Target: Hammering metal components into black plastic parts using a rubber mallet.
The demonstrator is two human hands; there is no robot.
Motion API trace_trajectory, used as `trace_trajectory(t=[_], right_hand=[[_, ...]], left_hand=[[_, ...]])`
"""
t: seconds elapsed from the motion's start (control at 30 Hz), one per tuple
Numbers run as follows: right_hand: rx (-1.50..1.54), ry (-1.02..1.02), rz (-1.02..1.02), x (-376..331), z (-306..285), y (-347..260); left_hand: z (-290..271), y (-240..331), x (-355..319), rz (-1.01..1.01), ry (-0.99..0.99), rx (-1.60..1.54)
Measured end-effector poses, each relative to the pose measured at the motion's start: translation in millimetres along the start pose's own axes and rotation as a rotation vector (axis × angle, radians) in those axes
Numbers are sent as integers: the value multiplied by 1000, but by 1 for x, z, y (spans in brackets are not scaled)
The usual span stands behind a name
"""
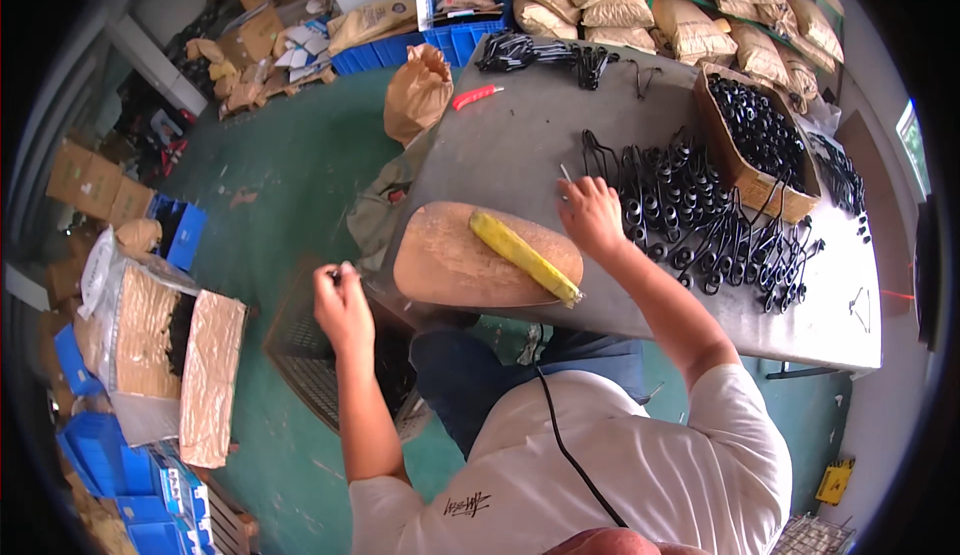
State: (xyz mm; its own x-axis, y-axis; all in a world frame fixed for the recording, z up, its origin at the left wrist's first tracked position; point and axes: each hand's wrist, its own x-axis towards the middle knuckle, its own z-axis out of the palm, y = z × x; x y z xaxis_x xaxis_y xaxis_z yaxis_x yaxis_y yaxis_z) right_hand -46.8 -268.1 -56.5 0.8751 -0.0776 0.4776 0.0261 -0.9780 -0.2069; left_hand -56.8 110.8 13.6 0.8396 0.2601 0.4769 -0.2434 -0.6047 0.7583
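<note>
My right hand (pixel 592 215) is closed above the table, left of a spread of black wire pieces with round ends (pixel 680 200). Past its fingertips pokes the tip of a thin pale rod (pixel 565 171); the rest is hidden. My left hand (pixel 343 305) is out beyond the table's near left edge, over a plastic crate (pixel 300 355). Its fingers are pinched on a small black piece (pixel 338 275), mostly covered by them. Between my hands, a rounded wooden board (pixel 430 260) lies at the table edge, with a long yellow wrapped bar (pixel 520 253) across it.
On the grey table (pixel 520 145) are a red cutter knife (pixel 477 97), black pieces (pixel 530 52) at the far edge and a cardboard box (pixel 725 145) of black round parts. A brown paper sack (pixel 417 90) stands left of the table. A cable (pixel 565 435) hangs over my shirt.
</note>
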Motion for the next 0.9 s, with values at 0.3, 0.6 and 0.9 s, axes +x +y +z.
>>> trace_trajectory(t=[0.3, 0.6, 0.9], right_hand=[[-233, -186, 436, 76, 54, 67], [-70, 270, 169, 47, 44, 36], [608, -80, -341, -24, -18, -93]], left_hand=[[-45, -123, 3, -179, -184, 674], [62, -23, -15, 66, -210, -63], [139, 47, -21, -121, -596, -680]])
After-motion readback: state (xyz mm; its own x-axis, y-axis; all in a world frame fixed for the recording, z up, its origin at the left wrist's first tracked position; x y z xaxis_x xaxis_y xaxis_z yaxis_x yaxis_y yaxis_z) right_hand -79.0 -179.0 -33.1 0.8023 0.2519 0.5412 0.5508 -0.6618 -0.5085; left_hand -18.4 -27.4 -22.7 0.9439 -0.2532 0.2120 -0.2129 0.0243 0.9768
